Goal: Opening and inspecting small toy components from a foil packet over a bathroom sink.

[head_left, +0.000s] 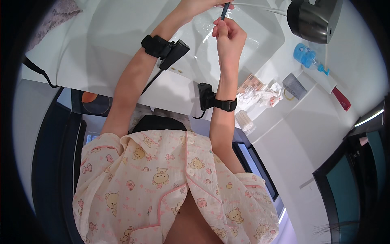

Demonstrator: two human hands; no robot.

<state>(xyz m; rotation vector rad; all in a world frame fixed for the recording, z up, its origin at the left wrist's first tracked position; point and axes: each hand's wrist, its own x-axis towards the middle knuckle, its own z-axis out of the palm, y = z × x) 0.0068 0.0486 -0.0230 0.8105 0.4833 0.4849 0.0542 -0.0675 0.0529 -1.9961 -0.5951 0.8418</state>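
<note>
My right hand [230, 35] pinches the lower end of a slim dark stick-like handle [225, 11] over a white washbasin [118, 27]. My left hand [207, 3] is at the handle's upper end, its fingers partly cut off by the top edge of the view. What the far end of the handle carries is hidden. A stream of water [262, 6] runs from a dark metal faucet [315, 21] at the right towards my left fingers. Wet glints show on the basin floor beneath both hands.
Right of the basin lie a checkered palette [250, 83], crumpled tissues [269, 94], a clear container of cotton swabs [244, 121], a grey block-shaped item [294, 86], a blue pump bottle [309, 56] and a red-ended tube [342, 99]. A lacy cloth [56, 19] lies far left. Black wrist straps trail cables.
</note>
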